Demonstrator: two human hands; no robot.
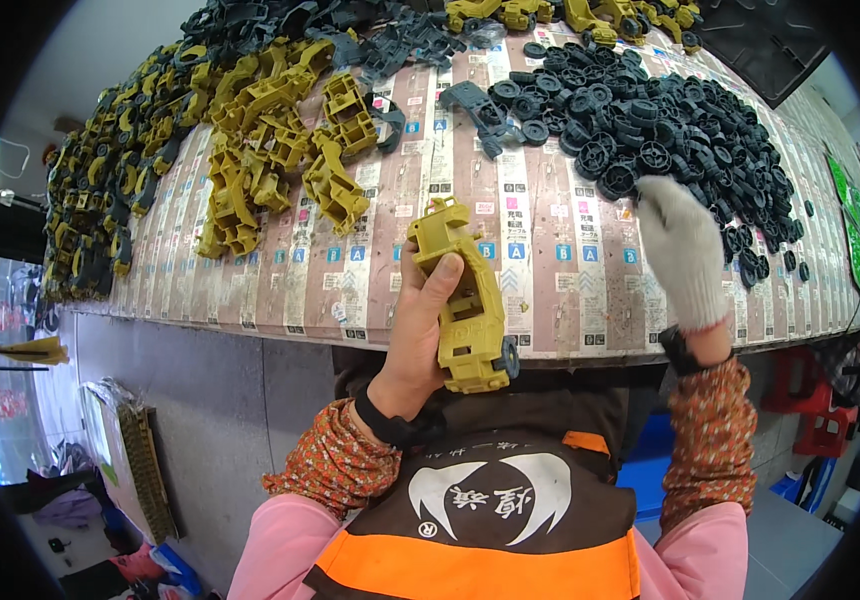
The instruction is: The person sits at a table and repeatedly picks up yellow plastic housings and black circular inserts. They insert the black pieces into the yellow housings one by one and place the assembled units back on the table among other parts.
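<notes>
My bare left hand grips a yellow plastic toy car body, thumb across its cabin opening. The body is tilted upright over the table's front edge, with one dark wheel fitted at its lower right corner. In a white knit glove, my right hand reaches to the near edge of a heap of dark toy wheels. Its fingers are drawn together at the wheels; whether a wheel is between them is hidden.
Loose yellow car bodies lie left of centre. Yellow-and-dark cars crowd the far left. Dark chassis parts are heaped at the back, with one dark chassis piece beside the wheels. A dark tray sits at the back right.
</notes>
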